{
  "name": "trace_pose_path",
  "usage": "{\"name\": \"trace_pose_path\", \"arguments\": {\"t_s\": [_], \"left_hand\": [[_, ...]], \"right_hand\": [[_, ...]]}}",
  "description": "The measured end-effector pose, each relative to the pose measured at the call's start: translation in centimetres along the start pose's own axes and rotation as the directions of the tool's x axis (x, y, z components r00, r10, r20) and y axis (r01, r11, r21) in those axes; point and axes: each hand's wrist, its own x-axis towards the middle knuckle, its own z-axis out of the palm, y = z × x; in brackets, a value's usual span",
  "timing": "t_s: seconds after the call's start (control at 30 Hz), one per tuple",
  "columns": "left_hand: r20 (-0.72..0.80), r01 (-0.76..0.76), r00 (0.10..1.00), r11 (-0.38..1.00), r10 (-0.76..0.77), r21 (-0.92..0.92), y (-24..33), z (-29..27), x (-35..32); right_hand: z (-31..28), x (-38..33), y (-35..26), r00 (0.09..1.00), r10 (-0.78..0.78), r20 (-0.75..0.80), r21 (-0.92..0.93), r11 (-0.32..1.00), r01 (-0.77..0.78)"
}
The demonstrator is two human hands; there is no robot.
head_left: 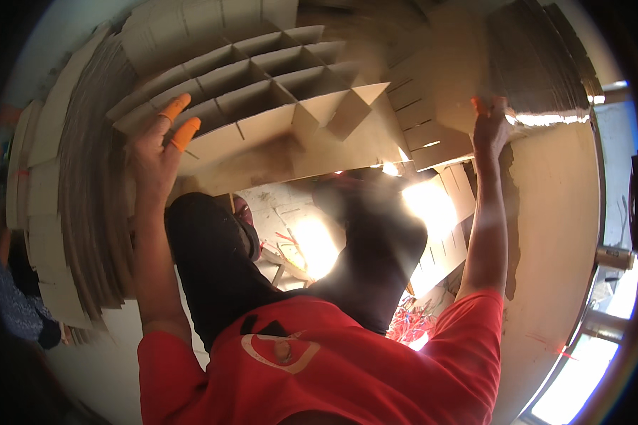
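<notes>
A cardboard divider grid (266, 88), made of slotted strips crossing one another, stands on a brown surface in front of me. My left hand (159, 138) grips its left end. Orange covers sit on the thumb and a finger, one on each side of a strip. Farther right, my right hand (489, 131) is closed at the lower edge of a blurred cardboard sheet (461, 67), beside a stack of cardboard (539, 60). An orange cover shows on one of its fingers too; the other fingertips are partly hidden.
Tall piles of cardboard strips (96, 170) line the left side. Slotted cardboard pieces (443, 244) lie below the work surface at right, near a red tangle (411, 319). A brown board (553, 212) extends along the right. Another person's patterned sleeve (18, 301) shows at far left.
</notes>
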Motion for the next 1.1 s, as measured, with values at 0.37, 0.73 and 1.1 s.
{"name": "trace_pose_path", "arguments": {"t_s": [0.37,0.73,1.1], "left_hand": [[0.003,-0.222,0.974,0.956,0.225,0.19,-2.1,3.2,-1.9],[-0.046,-0.21,0.975,0.972,0.216,0.106,-2.6,4.5,-1.9],[-0.074,-0.161,0.983,0.981,0.17,0.105,-2.7,4.6,-1.8]], "right_hand": [[-6.4,-2.9,-22.5,0.759,-0.605,0.241,0.822,0.543,0.172],[-3.3,-4.4,-26.9,0.622,-0.699,0.353,0.818,0.554,0.158],[-3.2,-4.6,-27.9,0.61,-0.699,0.372,0.806,0.569,0.161]]}}
